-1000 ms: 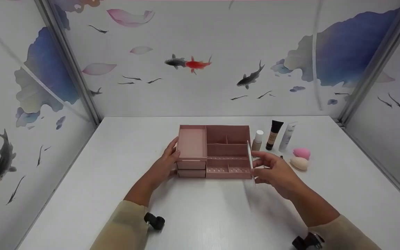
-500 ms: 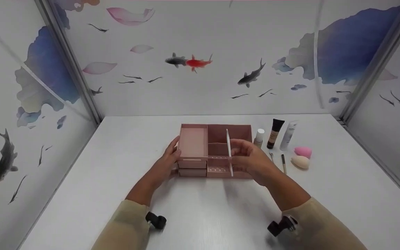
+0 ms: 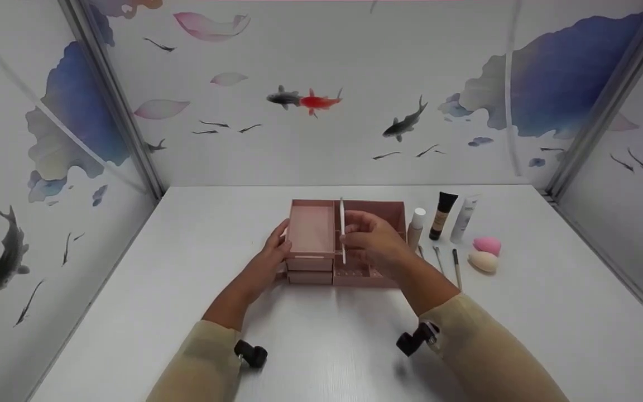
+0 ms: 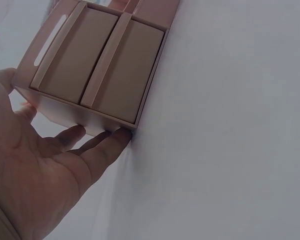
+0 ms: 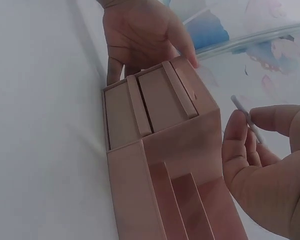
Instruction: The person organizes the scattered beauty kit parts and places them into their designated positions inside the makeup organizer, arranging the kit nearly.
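A pink desktop organizer [image 3: 310,226] stands on the white table, with a shallow top tray and two drawers on its left and open compartments on its right. My left hand [image 3: 263,265] steadies its left side; in the left wrist view the fingers [image 4: 107,150] press the side wall near the bottom. My right hand [image 3: 380,245] pinches a slim white pen-like stick [image 3: 342,223] between thumb and fingers. The stick is held nearly upright over the organizer, beside the top tray's right edge. My hand covers part of the compartments behind it.
Right of the organizer stand a white-capped bottle [image 3: 416,226], a black-capped tube [image 3: 442,216] and a white tube [image 3: 464,219]. A pink sponge [image 3: 487,244] and a beige sponge [image 3: 483,261] lie nearby, with thin brushes [image 3: 456,265] in front. Printed panels [image 3: 321,145] enclose the table.
My right hand has carried the white stick leftward and slightly away from me, from the organizer's right edge to the top tray's edge. My left hand stays at the organizer's side.
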`<state>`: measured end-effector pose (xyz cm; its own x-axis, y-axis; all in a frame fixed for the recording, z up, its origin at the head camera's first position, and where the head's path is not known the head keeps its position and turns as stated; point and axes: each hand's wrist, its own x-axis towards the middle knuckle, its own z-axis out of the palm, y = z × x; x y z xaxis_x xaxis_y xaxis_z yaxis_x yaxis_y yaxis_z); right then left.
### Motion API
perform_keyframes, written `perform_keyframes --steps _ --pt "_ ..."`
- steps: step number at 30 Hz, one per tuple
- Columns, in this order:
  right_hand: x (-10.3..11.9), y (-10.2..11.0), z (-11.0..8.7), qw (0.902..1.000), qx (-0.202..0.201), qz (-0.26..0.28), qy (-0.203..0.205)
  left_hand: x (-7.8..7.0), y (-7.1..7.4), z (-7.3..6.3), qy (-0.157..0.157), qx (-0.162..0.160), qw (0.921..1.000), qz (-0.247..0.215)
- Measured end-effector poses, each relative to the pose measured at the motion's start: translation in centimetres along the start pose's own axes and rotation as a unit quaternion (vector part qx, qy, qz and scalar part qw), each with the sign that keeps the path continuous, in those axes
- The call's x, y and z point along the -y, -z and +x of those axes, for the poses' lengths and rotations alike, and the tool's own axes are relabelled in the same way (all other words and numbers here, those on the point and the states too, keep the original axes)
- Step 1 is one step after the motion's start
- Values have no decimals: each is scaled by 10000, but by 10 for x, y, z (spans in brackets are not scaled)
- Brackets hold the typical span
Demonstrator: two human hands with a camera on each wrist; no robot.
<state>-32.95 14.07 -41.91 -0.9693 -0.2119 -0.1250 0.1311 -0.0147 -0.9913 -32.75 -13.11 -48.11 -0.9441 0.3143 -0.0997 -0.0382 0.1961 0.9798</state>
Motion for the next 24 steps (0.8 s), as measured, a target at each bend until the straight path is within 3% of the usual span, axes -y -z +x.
perform_keyframes --steps 8,18,24 --pt "5 -10 20 9995 9 170 -265 1 0 0 24 -21 9999 115" --pt "20 -24 37 9996 125 138 -202 -3 0 0 50 -96 9995 283" --pt "31 -42 45 9992 270 -26 -290 -4 1 1 -8 1 10000 88"
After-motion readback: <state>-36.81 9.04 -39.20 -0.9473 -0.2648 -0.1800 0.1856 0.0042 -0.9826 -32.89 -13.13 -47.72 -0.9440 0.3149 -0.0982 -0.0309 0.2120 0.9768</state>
